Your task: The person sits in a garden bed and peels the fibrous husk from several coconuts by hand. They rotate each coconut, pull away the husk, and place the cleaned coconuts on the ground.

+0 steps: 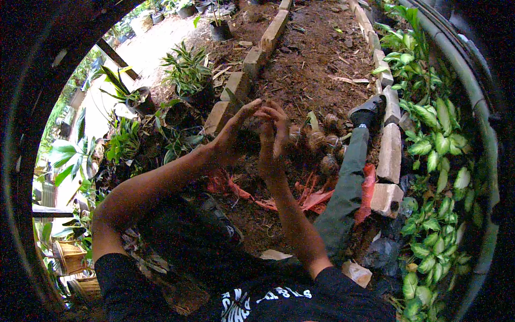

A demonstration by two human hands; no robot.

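Observation:
My left hand (230,135) and my right hand (277,124) are raised in front of me, over the soil bed. Their fingertips come together at the top, with fingers bent. The space between the palms is dark, and I cannot tell whether a thing is held there. Just right of my right hand lie several round, brown, fibrous balls bound with pale string (316,140), some bearing a green shoot or leaf. Torn red plastic sheeting (314,197) is spread on the ground below the balls, nearer my body.
Concrete blocks (252,62) edge the soil bed (310,60) on the left, and more blocks (389,153) on the right. My leg in green trousers (348,173) stretches along the right edge. Potted plants (189,74) stand at left; variegated leafy plants (438,129) grow at right.

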